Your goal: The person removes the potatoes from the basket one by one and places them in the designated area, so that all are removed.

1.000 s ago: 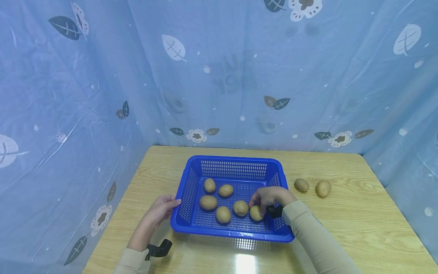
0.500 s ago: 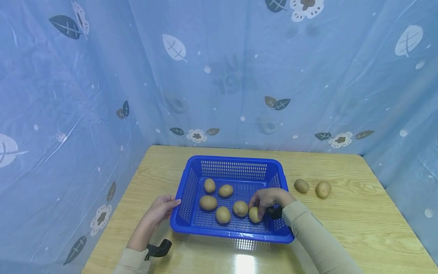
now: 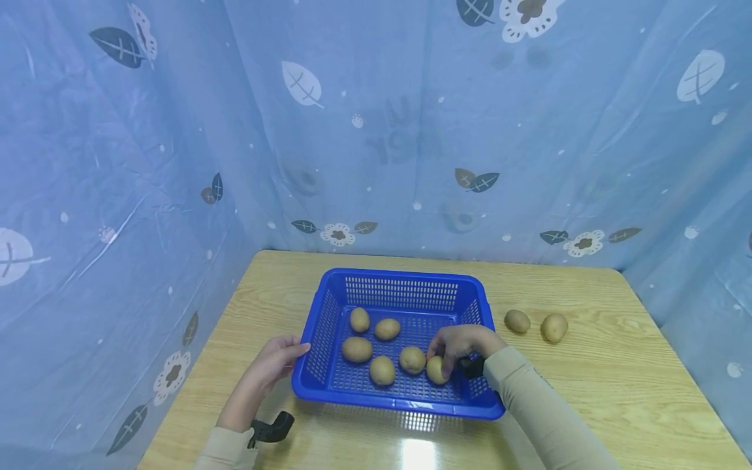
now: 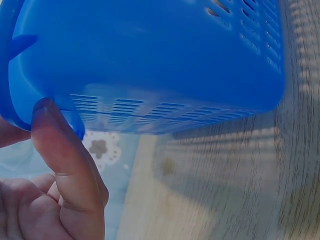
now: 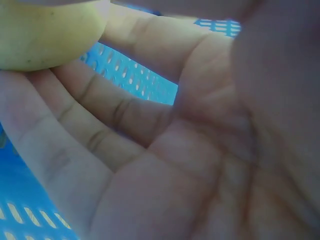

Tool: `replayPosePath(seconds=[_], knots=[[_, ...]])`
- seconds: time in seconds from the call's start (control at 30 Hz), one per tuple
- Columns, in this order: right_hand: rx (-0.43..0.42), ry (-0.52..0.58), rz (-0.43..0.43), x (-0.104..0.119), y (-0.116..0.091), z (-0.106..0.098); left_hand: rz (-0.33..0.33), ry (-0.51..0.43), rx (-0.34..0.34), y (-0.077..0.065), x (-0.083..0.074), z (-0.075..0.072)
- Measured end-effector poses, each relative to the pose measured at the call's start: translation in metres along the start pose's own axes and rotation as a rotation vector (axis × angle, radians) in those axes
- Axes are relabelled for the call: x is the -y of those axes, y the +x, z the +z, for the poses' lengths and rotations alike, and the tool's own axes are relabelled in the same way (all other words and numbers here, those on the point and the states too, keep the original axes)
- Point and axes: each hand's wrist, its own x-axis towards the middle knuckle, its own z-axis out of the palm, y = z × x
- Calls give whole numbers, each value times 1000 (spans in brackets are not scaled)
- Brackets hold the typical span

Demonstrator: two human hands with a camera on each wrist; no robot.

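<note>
Right in the curled fingers of the right hand (image 3: 462, 342) sits a potato (image 3: 435, 371), gripped down inside the blue basket (image 3: 405, 405). Another spud (image 3: 412, 360) is just beside that grip, while the left hand (image 3: 276, 360) pinches the basket's side rim.

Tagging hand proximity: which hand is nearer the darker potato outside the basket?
Right. The right hand grips another potato inside the basket, with only the right wall between that hand and the darker potato. The left hand holds the left rim, farther away.
</note>
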Motion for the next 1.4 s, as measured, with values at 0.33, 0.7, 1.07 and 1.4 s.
replayPosePath(seconds=[0.33, 0.7, 1.07, 1.4], knots=[[-51, 33, -103, -5, 2, 0, 3, -11, 3, 0, 1, 0], [-141, 38, -156, -5, 3, -4, 7, -8, 9, 1, 3, 0], [-257, 21, -114, -2, 5, -6, -7, -6, 12, -2, -1, -1], [-412, -12, -215, -8, 10, -13, -10, 9, -17, 2, -2, 0]])
